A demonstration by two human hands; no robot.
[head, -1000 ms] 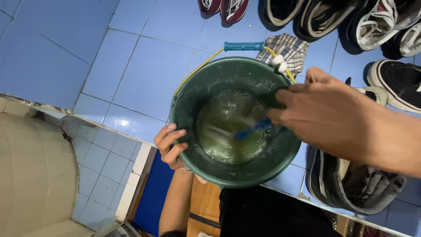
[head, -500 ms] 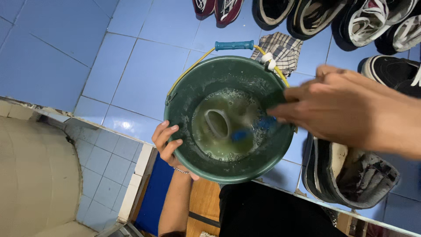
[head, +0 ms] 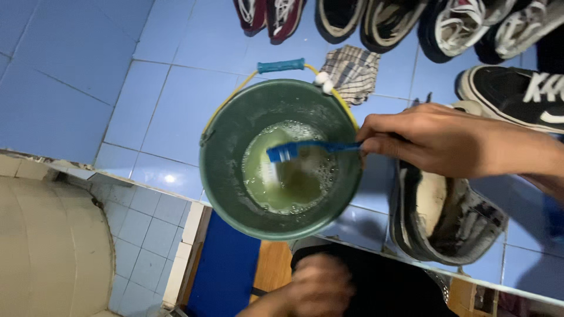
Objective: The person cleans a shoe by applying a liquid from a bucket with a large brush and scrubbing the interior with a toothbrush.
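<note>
blurred and cropped parts
left hand is motion-blurred at the bottom edge; the top-row shoes are cut off.

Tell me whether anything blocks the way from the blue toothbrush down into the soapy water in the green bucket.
Nothing visible does. The right hand holds the blue toothbrush over the open green bucket, bristle end above the soapy water. The left hand is low, off the bucket.
</note>
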